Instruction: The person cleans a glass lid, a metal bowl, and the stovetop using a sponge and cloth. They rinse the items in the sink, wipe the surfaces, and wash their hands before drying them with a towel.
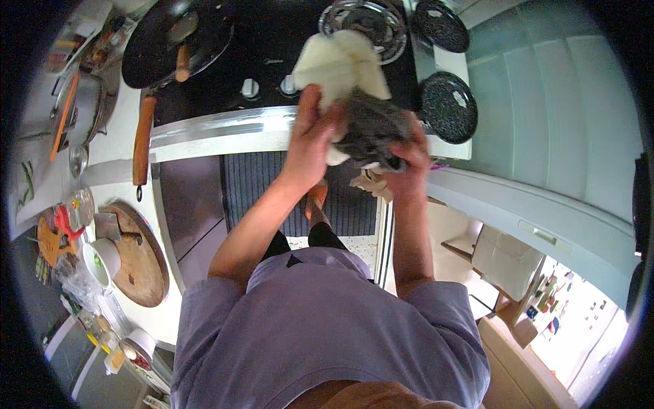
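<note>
In front of the stove's edge, my left hand grips a bunched cream cloth and touches a dark grey cloth. My right hand holds the other side of the dark cloth. Below it dangles a crumpled beige piece, cloth-like, whose hold is partly hidden. The cream cloth reaches over the black stovetop and overlaps the ringed burner area. Motion blurs both cloths and the fingers.
A wok with a wooden-handled ladle sits on the stove's left side. Two black speckled plates stand at right, beside a frosted panel. On the left counter are a lidded pot, a round chopping board and a white bowl.
</note>
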Demonstrator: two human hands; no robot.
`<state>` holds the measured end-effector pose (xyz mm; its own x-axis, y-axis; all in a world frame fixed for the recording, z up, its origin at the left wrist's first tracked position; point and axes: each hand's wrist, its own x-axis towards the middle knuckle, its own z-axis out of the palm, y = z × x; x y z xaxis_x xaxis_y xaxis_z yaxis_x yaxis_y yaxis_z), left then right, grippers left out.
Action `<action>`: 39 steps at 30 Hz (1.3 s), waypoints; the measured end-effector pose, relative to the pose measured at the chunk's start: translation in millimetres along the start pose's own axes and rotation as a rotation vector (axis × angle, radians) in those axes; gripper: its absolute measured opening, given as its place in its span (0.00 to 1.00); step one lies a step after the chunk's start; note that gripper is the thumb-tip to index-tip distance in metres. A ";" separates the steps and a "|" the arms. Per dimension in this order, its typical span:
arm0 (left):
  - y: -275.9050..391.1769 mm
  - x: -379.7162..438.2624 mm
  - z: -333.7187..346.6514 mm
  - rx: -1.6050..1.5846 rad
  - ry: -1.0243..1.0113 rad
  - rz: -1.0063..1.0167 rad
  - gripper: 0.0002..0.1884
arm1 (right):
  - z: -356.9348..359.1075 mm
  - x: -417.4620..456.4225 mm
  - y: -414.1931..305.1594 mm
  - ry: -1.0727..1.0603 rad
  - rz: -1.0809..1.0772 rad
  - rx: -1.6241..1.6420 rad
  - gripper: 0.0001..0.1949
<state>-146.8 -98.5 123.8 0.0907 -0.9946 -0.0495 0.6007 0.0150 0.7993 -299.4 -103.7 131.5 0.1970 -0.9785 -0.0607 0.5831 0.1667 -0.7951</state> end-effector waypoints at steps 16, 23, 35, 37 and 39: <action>-234.1 120.7 99.8 0.243 -0.397 -0.074 0.25 | -219.6 64.0 -57.4 0.358 -0.084 -0.775 0.18; -160.4 68.4 43.2 0.051 -0.078 -0.371 0.17 | -224.5 83.5 -39.7 0.342 0.021 -1.001 0.18; -64.0 -48.2 -127.5 0.114 0.302 -0.312 0.15 | -55.7 154.0 106.2 0.115 -0.555 -1.447 0.19; -48.6 -58.4 -142.3 0.106 0.329 -0.313 0.15 | -61.7 172.6 166.4 -0.073 -0.604 -1.788 0.19; -35.9 -71.9 -159.7 0.092 0.381 -0.292 0.16 | -53.0 189.5 190.3 -0.199 -0.629 -1.780 0.20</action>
<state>-48.0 -11.2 3.0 0.2231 -0.8477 -0.4813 0.5732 -0.2853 0.7681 -193.0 -263.8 -63.3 0.4606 -0.7909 0.4030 -0.7552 -0.5877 -0.2904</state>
